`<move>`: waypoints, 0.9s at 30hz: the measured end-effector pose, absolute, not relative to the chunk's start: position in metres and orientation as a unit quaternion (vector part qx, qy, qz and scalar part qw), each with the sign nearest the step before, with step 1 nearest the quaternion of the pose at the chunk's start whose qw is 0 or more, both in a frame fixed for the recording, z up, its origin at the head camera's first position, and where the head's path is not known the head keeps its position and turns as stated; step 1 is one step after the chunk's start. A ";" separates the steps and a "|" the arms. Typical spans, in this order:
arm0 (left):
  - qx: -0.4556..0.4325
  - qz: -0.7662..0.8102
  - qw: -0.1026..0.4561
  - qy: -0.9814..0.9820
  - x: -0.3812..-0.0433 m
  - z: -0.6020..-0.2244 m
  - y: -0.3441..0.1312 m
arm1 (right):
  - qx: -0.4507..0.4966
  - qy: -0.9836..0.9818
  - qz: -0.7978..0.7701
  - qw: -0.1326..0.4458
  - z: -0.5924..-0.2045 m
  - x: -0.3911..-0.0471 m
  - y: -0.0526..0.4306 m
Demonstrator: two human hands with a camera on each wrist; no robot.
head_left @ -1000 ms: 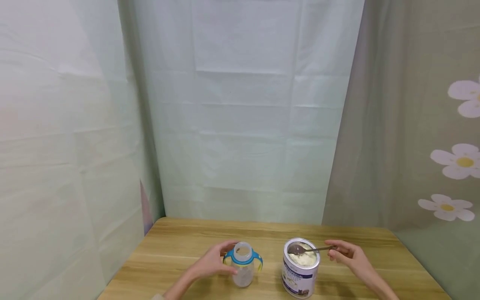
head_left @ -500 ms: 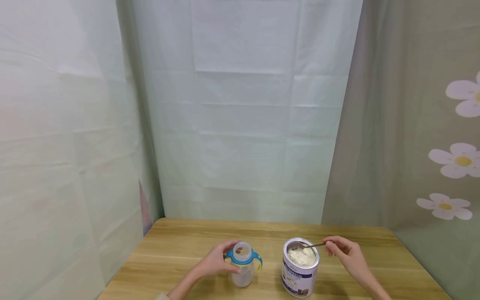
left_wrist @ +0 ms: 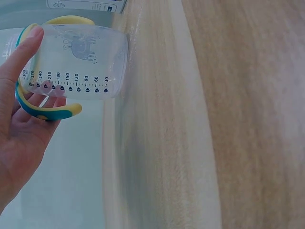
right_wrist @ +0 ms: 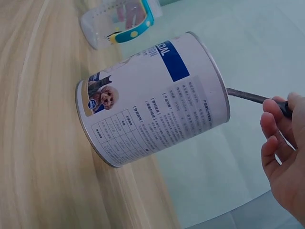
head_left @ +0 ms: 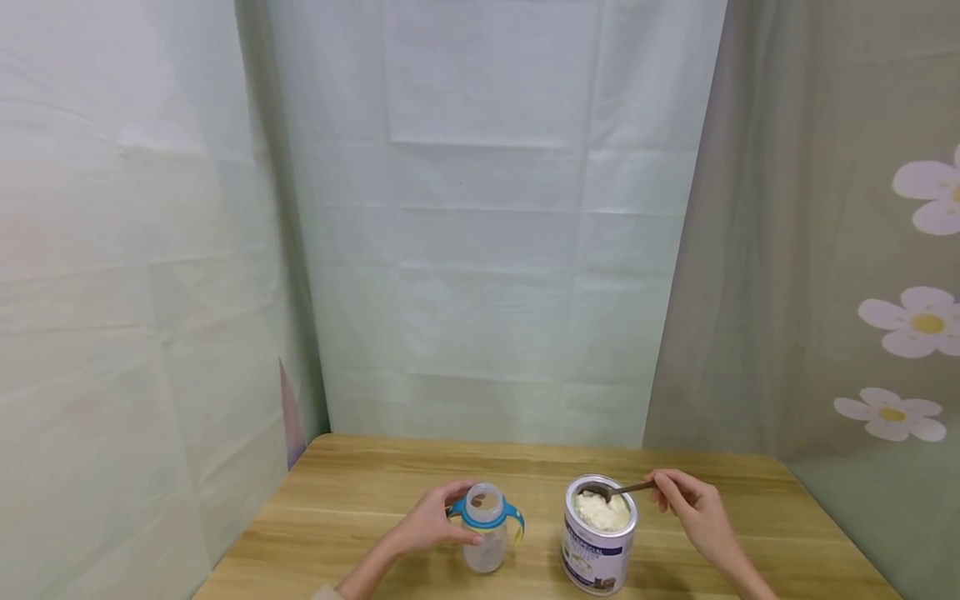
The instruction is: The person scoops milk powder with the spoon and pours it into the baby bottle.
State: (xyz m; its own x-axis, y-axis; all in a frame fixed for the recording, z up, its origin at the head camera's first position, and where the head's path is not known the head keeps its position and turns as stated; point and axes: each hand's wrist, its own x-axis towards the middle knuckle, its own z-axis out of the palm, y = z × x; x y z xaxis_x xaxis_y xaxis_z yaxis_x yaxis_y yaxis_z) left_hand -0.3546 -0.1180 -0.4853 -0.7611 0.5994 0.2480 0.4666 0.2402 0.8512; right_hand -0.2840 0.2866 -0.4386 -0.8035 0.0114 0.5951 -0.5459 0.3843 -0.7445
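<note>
A clear baby bottle (head_left: pixel 485 550) without a lid stands upright on the table, a blue and yellow two-handled ring around its neck. My left hand (head_left: pixel 435 521) grips it from the left, thumb and fingers on either side, as the left wrist view also shows; printed measuring marks run down its wall (left_wrist: pixel 81 62). To its right is an open tin (head_left: pixel 595 558) of pale powder (head_left: pixel 603 514). My right hand (head_left: pixel 693 508) pinches the handle of a dark metal spoon (head_left: pixel 633 487), whose bowl lies at the powder inside the rim. The tin's wall hides the spoon's bowl in the right wrist view.
The wooden table (head_left: pixel 375 467) carries both containers near its front. Pale curtains (head_left: pixel 487 250) hang behind it and at the sides, with white flowers printed on the right one (head_left: pixel 888 415). The bottle and tin stand a short gap apart.
The spoon's bowl has turned and shifted within the powder, and my right hand has moved slightly left and up toward the tin. My left hand stays on the bottle.
</note>
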 end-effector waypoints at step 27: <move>0.303 0.587 0.092 0.745 -0.359 -0.489 -0.148 | -0.039 -0.698 0.704 0.124 -0.449 -0.289 0.277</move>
